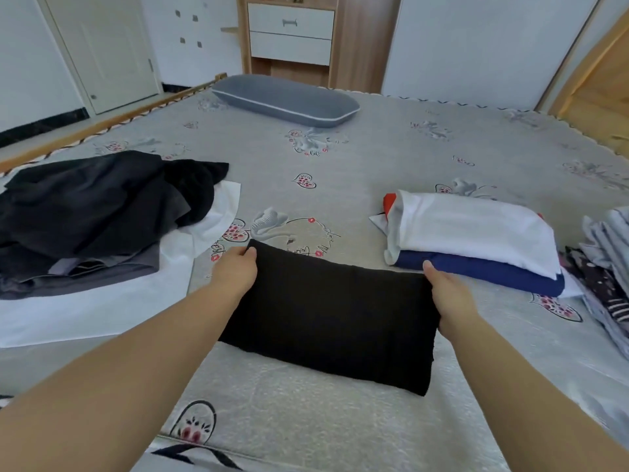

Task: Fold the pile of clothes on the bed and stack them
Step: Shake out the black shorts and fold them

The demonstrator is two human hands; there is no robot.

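A folded black garment point(330, 315) lies flat on the bed point(340, 165) in front of me. My left hand point(235, 272) grips its far left corner, and my right hand point(446, 291) grips its right edge. To the right sits a stack of folded clothes point(476, 233) with a white piece on top, a navy one beneath and a bit of red at its left end. On the left lies an unfolded pile of dark clothes point(95, 206) resting on a white sheet-like garment point(102, 308).
A grey pillow point(286, 98) lies at the far side of the bed. Patterned folded fabric point(609, 267) sits at the right edge. Beyond the bed stand a wooden drawer unit point(291, 32) and a white door point(109, 52).
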